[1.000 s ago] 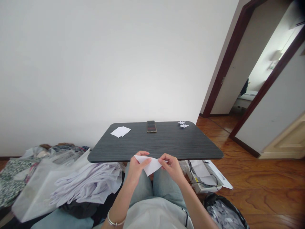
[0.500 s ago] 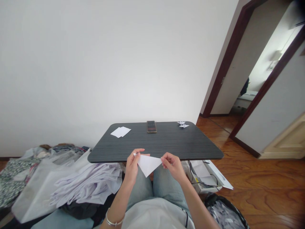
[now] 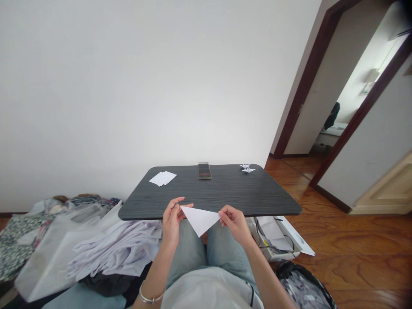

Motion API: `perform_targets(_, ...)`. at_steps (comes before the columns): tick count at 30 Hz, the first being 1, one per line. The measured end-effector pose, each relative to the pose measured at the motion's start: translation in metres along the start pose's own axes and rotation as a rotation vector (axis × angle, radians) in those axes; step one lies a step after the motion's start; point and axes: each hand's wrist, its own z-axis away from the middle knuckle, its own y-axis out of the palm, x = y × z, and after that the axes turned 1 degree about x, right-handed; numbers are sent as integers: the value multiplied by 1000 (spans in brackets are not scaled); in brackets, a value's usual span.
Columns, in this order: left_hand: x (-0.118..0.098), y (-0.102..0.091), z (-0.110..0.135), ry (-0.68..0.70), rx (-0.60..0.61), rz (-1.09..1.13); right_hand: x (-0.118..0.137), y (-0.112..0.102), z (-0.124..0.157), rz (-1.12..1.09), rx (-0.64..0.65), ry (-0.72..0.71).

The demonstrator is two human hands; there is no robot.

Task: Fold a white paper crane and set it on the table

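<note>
The paper [image 3: 199, 221], a white triangle, is just off the near edge of the counter [image 3: 193, 193], point down above the knees. The right hand [image 3: 232, 219] pinches its right corner, thumb and fingers closed. The left hand [image 3: 172, 214] is at the other corner, fingers loosely parted and extended; whether they grip the paper cannot be told.

With the counter's surface apparently not backing it, the sheet could bend or crease off line if either hand presses unevenly. A light left hold might let that corner slip, and the layers could then shift or spring apart. Pulling the hands apart could tear a corner. If the right pinch slackened too, the paper might drop below the counter. The spare sheets [image 3: 162, 178] and folded birds [image 3: 248, 170], towards the counter's far edge, seem safe from knocks.
</note>
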Motion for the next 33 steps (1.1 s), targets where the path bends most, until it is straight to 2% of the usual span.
perform_targets(3,-3,-5,-2,59,-47,-50,0,-2,-1,18,6,-12)
perform_targets(6,-12,-6,0,213,-66,-285,0,-3,-1,98,32,-32)
perform_targets(9,-21,-1,4,394,79,-671,0,-1,-1,196,47,-52)
perform_targets(11,-24,4,7,437,251,-902,1,1,-1,238,55,-71)
perform_targets(13,-22,10,10,443,399,-1011,2,2,-1,255,66,-92)
perform_targets(15,-19,15,12,454,478,-1057,4,3,0,260,73,-105)
perform_targets(21,-13,17,13,467,472,-1103,4,2,0,275,65,-103)
perform_targets(33,-19,-17,-3,478,361,-1173,3,-11,-1,264,16,-70)
